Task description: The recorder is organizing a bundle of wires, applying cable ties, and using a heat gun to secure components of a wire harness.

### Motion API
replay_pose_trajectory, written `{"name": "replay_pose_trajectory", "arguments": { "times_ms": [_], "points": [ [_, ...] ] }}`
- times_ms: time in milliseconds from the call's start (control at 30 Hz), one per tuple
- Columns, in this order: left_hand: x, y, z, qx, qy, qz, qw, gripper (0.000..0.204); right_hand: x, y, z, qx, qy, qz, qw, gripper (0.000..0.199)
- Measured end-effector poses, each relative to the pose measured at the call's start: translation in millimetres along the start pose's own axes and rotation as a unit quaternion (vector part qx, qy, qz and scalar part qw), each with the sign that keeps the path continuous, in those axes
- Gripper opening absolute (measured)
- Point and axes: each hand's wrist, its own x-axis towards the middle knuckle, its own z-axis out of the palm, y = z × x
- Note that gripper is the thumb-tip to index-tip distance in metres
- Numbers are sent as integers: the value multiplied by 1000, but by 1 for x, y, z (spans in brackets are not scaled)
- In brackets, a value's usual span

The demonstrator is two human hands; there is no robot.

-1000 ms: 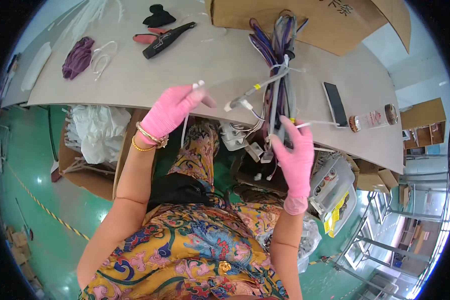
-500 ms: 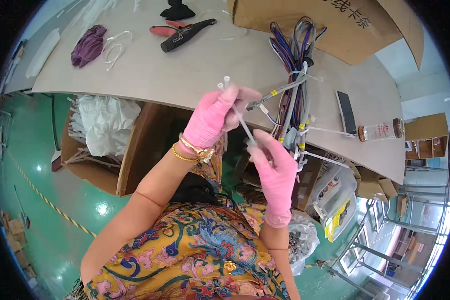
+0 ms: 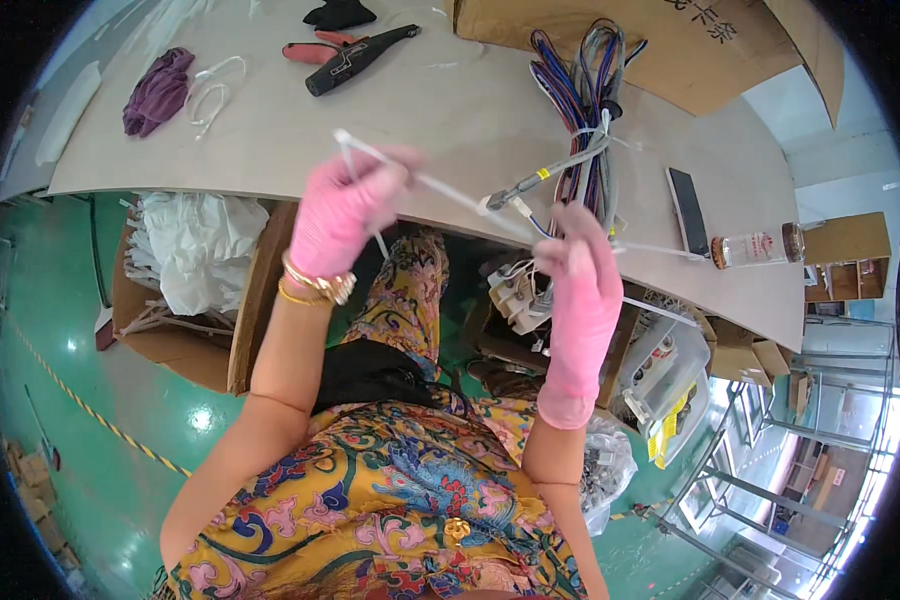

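Observation:
My left hand (image 3: 338, 222), in a pink glove, is closed on white cable ties at the table's near edge. One cable tie (image 3: 455, 194) stretches slantwise from it, head end up at the left, towards my right hand (image 3: 582, 310). That hand, also gloved in pink, has its fingers pinched at the strip's far end; blur softens the fingertips. A second thin white strip hangs below my left palm. Just beyond my right hand lies a wire harness (image 3: 592, 95) of blue, purple and grey wires, tied together, with a grey branch and connector (image 3: 498, 201) pointing left.
A black tool with red handles (image 3: 355, 58), a purple cloth (image 3: 159, 92), a dark phone (image 3: 687, 213) and a glass jar (image 3: 758, 246) lie on the table. A cardboard box (image 3: 670, 55) stands behind. Below are a carton with white bags (image 3: 198, 250) and a clear plastic bin (image 3: 664, 375).
My hands have moved apart: the left one went left, the right one slightly up and right. The cable tie is now drawn out between them, and a second strip hangs from my left hand.

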Motion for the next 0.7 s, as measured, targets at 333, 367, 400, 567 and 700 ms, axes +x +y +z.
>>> {"name": "replay_pose_trajectory", "arguments": {
  "times_ms": [333, 367, 400, 567, 700],
  "points": [
    [83, -2, 28, 291, -17, 113, 950, 28, 21, 30, 8, -272, -7, -7, 962, 32],
    [84, -3, 35, 320, -55, 80, 942, 27, 26, 38, 5, -431, 41, -257, 864, 30],
    [84, -3, 44, 347, -93, 47, 932, 25, 27, 33, 6, -433, 44, -257, 863, 30],
    [88, -14, 66, 257, -125, -96, 954, 27, 35, 14, 6, -538, 11, -161, 827, 28],
    [89, -21, 69, 173, -131, -139, 966, 27, 43, 16, -5, -471, -4, -173, 865, 21]
  ]
}}
